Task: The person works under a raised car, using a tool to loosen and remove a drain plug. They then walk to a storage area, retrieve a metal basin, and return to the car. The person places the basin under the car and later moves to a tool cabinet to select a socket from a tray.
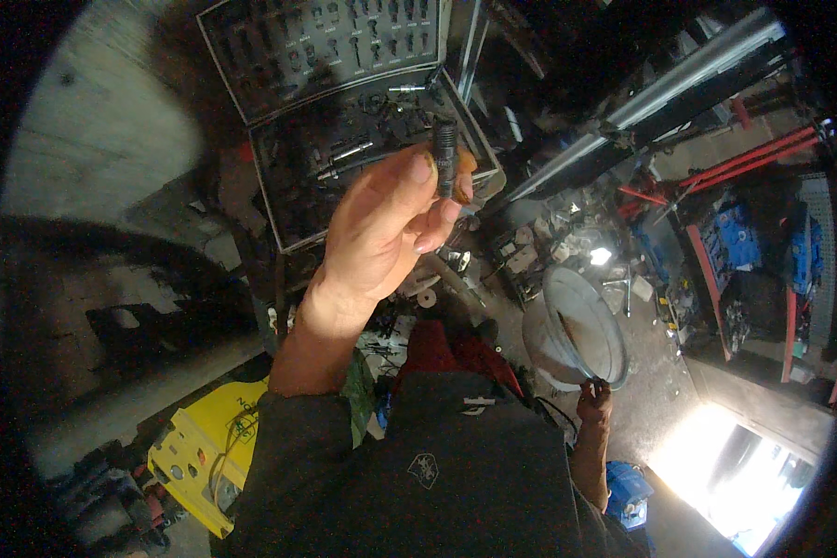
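My left hand (381, 228) is raised in front of me, thumb and fingers pinching a dark cylindrical metal part (445, 153) upright. Ridges like a screw thread run round its upper end. Behind that hand lies an open tool case (274, 200) with loose metal fittings and rods inside; its raised lid (321, 42) shows rows of small pictured parts. Down at the right, my right hand (594, 402) is closed, with something small and dark at its fingertips that I cannot make out. It is beside the lower rim of a round grey metal basin (609, 330).
A workbench (549, 232) cluttered with metal parts stands beyond the basin. Red-framed racks (707, 288) with blue items are at the right. A yellow metal panel (205, 446) lies at the lower left. Bright light enters through an opening (725, 474) at the lower right.
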The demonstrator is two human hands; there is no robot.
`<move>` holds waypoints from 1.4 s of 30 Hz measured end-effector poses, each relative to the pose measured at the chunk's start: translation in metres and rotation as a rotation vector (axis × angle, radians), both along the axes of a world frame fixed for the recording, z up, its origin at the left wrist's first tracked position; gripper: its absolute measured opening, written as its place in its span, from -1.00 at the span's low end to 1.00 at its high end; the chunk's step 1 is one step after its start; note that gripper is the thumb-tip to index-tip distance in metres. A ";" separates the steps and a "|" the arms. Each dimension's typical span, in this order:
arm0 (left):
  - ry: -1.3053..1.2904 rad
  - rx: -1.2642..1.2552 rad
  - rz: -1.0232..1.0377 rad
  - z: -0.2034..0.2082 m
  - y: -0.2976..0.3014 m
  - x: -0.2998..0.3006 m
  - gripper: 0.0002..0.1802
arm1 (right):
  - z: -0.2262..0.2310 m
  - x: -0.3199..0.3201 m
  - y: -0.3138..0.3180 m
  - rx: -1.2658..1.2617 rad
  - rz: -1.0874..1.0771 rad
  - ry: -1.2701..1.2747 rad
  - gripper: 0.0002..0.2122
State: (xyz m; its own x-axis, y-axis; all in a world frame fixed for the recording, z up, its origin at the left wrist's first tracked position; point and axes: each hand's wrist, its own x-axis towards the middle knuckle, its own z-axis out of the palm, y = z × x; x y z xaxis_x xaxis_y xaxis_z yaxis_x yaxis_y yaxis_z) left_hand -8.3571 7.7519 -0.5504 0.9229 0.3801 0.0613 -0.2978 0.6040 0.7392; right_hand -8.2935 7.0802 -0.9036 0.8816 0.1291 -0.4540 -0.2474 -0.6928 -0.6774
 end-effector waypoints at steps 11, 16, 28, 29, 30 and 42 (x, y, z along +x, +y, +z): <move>0.094 -0.048 0.060 -0.008 -0.004 -0.004 -0.58 | -0.027 -0.010 -0.017 -0.089 0.213 -0.338 -0.76; 0.502 0.123 0.282 -0.048 0.027 -0.021 -0.71 | -0.003 -0.010 -0.015 -0.250 0.421 -0.234 -0.72; 0.907 0.420 0.528 -0.105 0.102 -0.083 -0.61 | 0.038 -0.011 0.029 0.002 -0.084 0.078 -0.85; 0.924 0.427 0.540 -0.106 0.102 -0.084 -0.60 | 0.040 -0.011 0.033 0.088 -0.184 0.114 -0.85; 0.941 0.434 0.551 -0.107 0.102 -0.085 -0.59 | 0.046 -0.011 0.034 0.193 -0.402 0.242 -0.86; 1.070 0.932 0.624 -0.169 0.168 -0.052 -0.50 | 0.023 -0.016 0.015 -0.060 -0.056 -0.095 -0.85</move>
State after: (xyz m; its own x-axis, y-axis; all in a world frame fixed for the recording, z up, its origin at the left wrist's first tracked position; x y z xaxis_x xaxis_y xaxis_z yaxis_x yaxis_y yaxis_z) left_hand -8.4095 7.9201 -0.7197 0.4041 0.9116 -0.0751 0.5764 -0.1900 0.7947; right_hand -8.3093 7.0951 -0.8806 0.9259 0.0533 -0.3739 -0.2239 -0.7197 -0.6571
